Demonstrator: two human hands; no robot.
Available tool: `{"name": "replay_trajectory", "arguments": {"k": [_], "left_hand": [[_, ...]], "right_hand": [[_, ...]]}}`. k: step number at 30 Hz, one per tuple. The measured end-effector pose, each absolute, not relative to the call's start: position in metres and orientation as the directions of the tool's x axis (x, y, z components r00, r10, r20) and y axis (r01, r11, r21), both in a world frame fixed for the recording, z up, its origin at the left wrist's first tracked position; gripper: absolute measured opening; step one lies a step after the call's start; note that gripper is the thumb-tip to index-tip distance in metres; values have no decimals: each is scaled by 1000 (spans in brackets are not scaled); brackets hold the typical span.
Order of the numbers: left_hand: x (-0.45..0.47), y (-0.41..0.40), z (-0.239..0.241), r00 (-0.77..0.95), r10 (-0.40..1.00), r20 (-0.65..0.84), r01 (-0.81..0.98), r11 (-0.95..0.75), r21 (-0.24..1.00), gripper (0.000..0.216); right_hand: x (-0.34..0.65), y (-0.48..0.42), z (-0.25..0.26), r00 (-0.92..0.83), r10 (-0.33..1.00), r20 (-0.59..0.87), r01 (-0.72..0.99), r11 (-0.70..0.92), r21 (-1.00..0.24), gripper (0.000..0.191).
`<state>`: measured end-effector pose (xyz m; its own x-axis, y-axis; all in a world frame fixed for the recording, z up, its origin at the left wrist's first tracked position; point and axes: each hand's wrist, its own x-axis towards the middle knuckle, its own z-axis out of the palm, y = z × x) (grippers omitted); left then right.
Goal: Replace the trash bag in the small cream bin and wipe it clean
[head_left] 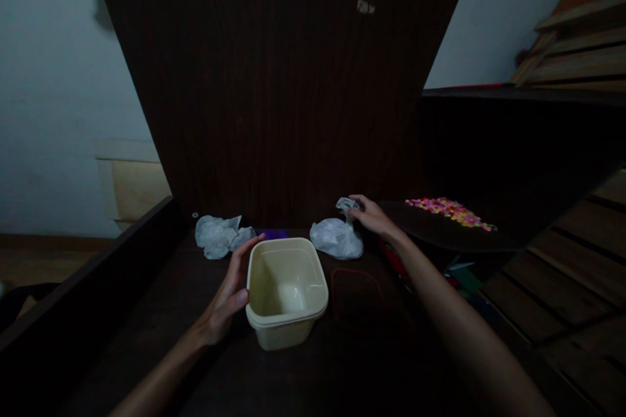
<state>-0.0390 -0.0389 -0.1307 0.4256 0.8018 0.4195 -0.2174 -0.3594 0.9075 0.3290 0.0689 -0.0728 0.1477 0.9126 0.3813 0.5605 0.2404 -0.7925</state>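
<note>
A cream square plastic container [286, 290] stands open and empty on the dark table in front of me. My left hand [229, 293] rests against its left side, fingers curved along the wall. My right hand [372, 214] reaches to the back and pinches the twisted top of a filled white plastic bag [336, 238]. A second crumpled white bag [219, 234] lies at the back left. Something small and purple [274, 233] shows just behind the container.
A dark lid with a red rim [359, 296] lies right of the container. Several small pink and yellow pieces [447, 210] are spread on a dark surface at the right. A dark wooden panel [283, 91] stands behind the table; wooden slats [572, 45] fill the far right.
</note>
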Motion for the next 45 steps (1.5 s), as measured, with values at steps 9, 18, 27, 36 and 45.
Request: {"name": "replay_trajectory", "arguments": {"k": [9, 18, 27, 36, 45], "left_hand": [[-51, -46, -155, 484, 767, 422, -185, -382, 906, 112], [-50, -50, -161, 516, 767, 381, -28, -429, 903, 140], [-46, -48, -177, 525, 782, 335, 183, -488, 853, 134], [-45, -46, -176, 525, 773, 356, 212, -524, 825, 118], [-45, -53, -167, 584, 666, 463, 147, -648, 747, 124]], "right_hand": [[338, 37, -115, 20, 930, 367, 733, 236, -638, 81], [315, 45, -165, -79, 981, 178, 808, 168, -565, 95], [312, 47, -159, 1, 933, 360, 835, 197, -514, 85], [284, 34, -136, -34, 845, 534, 806, 339, -485, 59], [233, 43, -132, -267, 814, 516, 724, 523, -450, 25]]}}
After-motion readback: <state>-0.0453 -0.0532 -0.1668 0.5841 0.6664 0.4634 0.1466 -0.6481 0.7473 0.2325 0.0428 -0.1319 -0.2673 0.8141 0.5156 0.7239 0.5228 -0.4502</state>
